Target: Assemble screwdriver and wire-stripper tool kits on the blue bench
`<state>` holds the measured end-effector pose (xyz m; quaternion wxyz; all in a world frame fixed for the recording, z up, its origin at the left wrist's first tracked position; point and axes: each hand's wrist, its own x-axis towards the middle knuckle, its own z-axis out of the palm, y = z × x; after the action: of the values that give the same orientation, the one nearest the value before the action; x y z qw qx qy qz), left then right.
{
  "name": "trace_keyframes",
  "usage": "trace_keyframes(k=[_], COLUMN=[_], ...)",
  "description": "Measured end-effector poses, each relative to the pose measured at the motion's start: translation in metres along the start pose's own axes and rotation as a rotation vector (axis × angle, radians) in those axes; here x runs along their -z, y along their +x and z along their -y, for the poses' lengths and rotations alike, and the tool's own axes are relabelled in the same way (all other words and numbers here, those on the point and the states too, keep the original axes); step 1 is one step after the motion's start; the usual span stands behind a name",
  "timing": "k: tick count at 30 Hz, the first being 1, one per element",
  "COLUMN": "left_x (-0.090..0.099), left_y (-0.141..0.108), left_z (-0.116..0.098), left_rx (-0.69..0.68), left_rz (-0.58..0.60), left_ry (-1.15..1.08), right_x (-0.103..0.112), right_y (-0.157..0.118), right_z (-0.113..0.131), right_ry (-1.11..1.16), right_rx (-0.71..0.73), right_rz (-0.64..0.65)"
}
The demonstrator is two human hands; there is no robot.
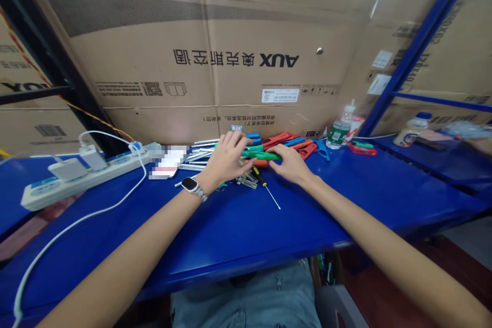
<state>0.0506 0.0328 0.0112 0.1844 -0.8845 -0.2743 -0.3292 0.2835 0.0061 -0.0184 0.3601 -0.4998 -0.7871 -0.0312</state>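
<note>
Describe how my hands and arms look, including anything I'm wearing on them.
Your left hand and right hand are ungloved. A watch with a dark, rounded-rectangular face and silver-coloured band circles the left wrist. No sleeves show.

The wearer's two hands [230,158] [291,165], one yellow-black screwdriver [260,176], two bottles [338,133] [413,130], one wristwatch [189,183]

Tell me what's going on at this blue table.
One person's two hands are at work: the right hand holds one end of a green handle, and the left hand is toward its other end, its grip unclear. A yellow-and-black screwdriver lies on the blue table nearer the person, with red items beyond the right hand.
</note>
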Motion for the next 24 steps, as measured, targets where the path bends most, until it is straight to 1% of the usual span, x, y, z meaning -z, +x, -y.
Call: trace_keyframes(k=[2,4,7,10,11,13,15,17,19,21,24], left_x=[0.010,0.020,0.040,0.062,0.067,0.074,0.075,0.071,0.066,0.060,0.056], left_y=[-0.002,-0.008,-0.025,-0.048,-0.055,-0.070,-0.081,-0.088,-0.092,-0.093,-0.094], left_z=[-0.002,-0.001,0.006,0.012,0.013,0.012,0.008,0.003,0.000,-0.001,-0.002], left_rx=[-0.086,-0.097,-0.023,0.078,0.107,0.154,0.188,0.202,0.195,0.175,0.120], left_rz=[0.145,0.253,0.349,0.395,0.403,0.439,0.482,0.531,0.588,0.615,0.567], left_ry=[-0.015,-0.046,-0.135,-0.252,-0.305,-0.399,-0.465,-0.496,-0.490,-0.454,-0.370], right_x=[-0.013,-0.022,-0.025,-0.020,-0.018,-0.016,-0.014,-0.014,-0.015,-0.015,-0.016], right_y=[0.003,0.004,0.004,0.002,0.001,-0.003,-0.007,-0.011,-0.015,-0.016,-0.014], right_z=[0.019,0.037,0.057,0.062,0.061,0.057,0.053,0.052,0.053,0.055,0.056], right_ry=[0.122,0.246,0.420,0.510,0.501,0.399,0.214,0.039,-0.065,-0.120,-0.188], right_rx=[0.044,0.043,0.034,0.062,0.050,-0.049,-0.177,-0.267,-0.327,-0.382,-0.445], right_rz=[0.029,0.030,0.083,0.168,0.176,0.170,0.174,0.211,0.262,0.300,0.328])
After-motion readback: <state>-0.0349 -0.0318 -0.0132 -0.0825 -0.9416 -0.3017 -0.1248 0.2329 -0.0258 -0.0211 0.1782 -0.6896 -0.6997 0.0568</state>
